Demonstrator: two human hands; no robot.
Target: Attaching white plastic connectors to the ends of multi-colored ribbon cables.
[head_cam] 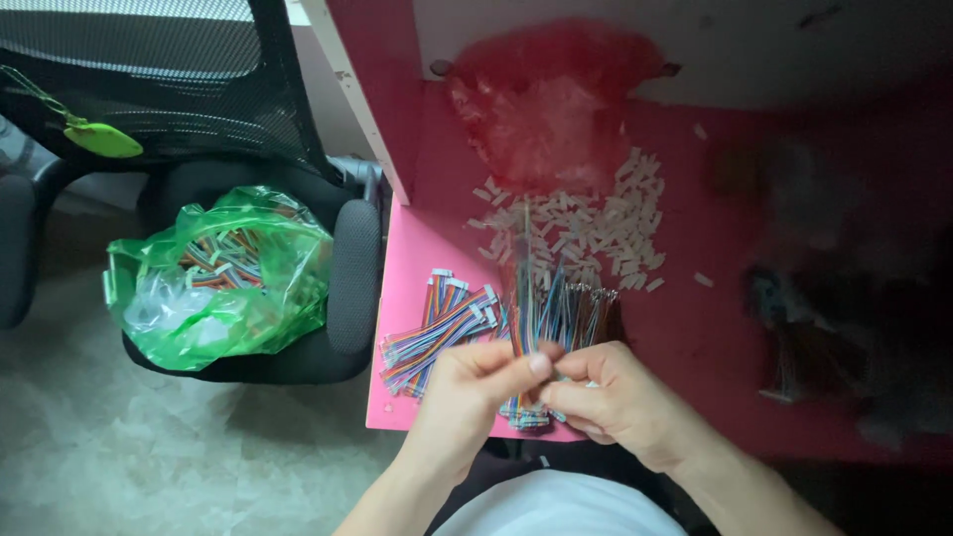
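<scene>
My left hand [467, 392] and my right hand [611, 397] meet over the front edge of a pink table [417, 208]. Both pinch a bundle of thin multicoloured ribbon wires [541, 308] that stands up between the fingertips. Under and beside my hands lie flat bunches of rainbow ribbon cables with white connectors [442, 323]. Behind them is a heap of small white plastic connector housings [596, 228].
A red translucent bag [546, 99] lies at the back of the table. A black office chair [352, 268] at the left carries a green plastic bag of more cables [218, 278]. Dark blurred objects [834, 308] sit at the right.
</scene>
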